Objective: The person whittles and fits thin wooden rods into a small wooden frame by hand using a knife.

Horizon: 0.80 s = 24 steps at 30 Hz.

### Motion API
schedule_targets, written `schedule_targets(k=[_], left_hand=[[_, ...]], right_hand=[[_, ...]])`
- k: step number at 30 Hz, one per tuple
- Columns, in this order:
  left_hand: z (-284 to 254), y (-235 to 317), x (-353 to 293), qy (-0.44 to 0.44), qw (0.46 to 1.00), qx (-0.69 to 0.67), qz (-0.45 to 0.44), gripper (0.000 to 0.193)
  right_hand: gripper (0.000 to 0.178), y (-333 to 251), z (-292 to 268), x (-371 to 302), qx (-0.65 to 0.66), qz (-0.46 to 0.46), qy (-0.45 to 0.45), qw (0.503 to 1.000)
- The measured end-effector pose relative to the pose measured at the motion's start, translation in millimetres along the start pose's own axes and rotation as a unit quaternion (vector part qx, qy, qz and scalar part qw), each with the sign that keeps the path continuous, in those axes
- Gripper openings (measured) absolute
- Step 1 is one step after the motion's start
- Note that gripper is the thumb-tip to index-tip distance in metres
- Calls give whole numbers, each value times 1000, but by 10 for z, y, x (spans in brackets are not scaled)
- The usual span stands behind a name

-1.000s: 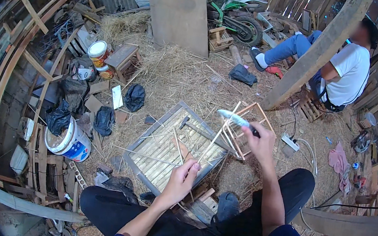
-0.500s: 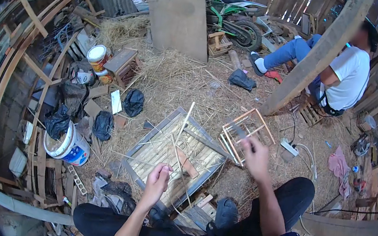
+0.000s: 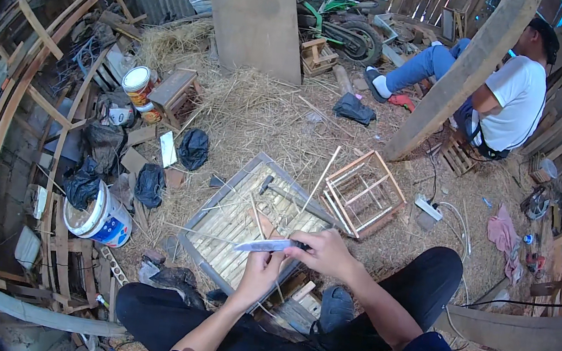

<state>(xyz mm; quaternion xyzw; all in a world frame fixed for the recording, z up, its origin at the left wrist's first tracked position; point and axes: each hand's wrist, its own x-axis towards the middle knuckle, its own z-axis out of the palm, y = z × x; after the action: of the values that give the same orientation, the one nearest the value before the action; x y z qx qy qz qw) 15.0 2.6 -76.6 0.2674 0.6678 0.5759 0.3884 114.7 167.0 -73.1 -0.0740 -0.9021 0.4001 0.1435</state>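
Observation:
My left hand [image 3: 259,276] is closed in a pinch around a thin pale wooden strip [image 3: 322,174], which slants up and away to the right. My right hand [image 3: 327,253] grips a knife [image 3: 262,245] by its dark handle, its blade pointing left just above my left fingers. Whether the edge touches the strip I cannot tell. Beneath both hands lies a slatted low table [image 3: 215,255] with a grey frame. On it are a hammer [image 3: 292,199], loose thin strips and a flat brown wood piece [image 3: 262,223], partly hidden by my hands.
An open wooden frame [image 3: 367,195] stands right of the table. Straw covers the floor around. At left are a white bucket [image 3: 111,217] and black plastic bags [image 3: 193,149]. A slanting post [image 3: 460,82] rises before a seated person [image 3: 514,100]. A power strip [image 3: 428,208] lies at right.
My right hand has brought the knife down and left, over my left hand. My left hand has shifted right, and the pale strip has swung right with it. The view has shifted slightly.

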Motion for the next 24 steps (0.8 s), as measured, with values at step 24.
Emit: schedule_targets(k=[24], left_hand=[[-138, 226, -123, 44, 994, 102, 12, 25]], right_hand=[[35, 594, -610, 5, -179, 110, 200, 957]])
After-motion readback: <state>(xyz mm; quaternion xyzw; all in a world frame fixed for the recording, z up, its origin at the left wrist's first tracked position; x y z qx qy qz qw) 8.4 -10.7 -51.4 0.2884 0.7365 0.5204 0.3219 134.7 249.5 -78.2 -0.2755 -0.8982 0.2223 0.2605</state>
